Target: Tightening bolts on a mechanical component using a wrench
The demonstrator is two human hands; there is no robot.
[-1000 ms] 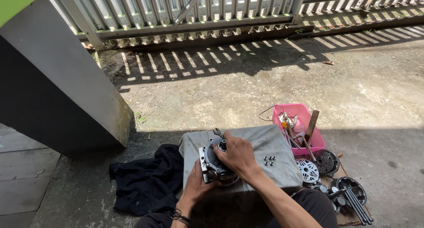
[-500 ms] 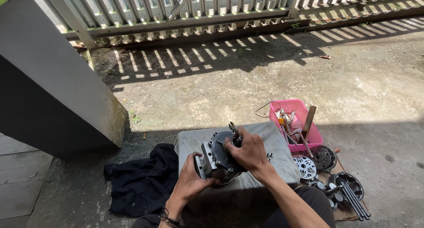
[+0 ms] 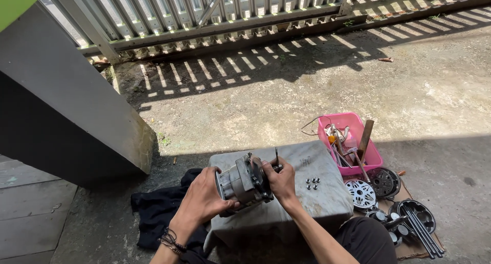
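So the grey metal motor housing (image 3: 244, 182) is up off the stone block (image 3: 327, 202), held over its left half, tipped on its side with the round end facing left. Left hand (image 3: 202, 197) is wrapped around the round end from below, fingers closed on the casing. Right hand (image 3: 279, 179) is clamped on the other end, and a thin dark tool (image 3: 276, 156) sticks up between its fingers, looks like a hex key, but it's too small to be sure.

Four little bolts (image 3: 312, 183) sit in a cluster on the block's top, just right of the right hand, near the middle. A black cloth (image 3: 158, 210) is bunched on the ground against the block's left edge.

Off the block's right edge there's a pink plastic tray (image 3: 373, 154) full of tools and wires, with a wooden handle (image 3: 365, 140) poking out. Below that, on a piece of cardboard (image 3: 409, 246), are round vented metal end covers (image 3: 362, 193) and a bundle of long dark rods (image 3: 422, 231). Metal fence (image 3: 215, 11) along the back.
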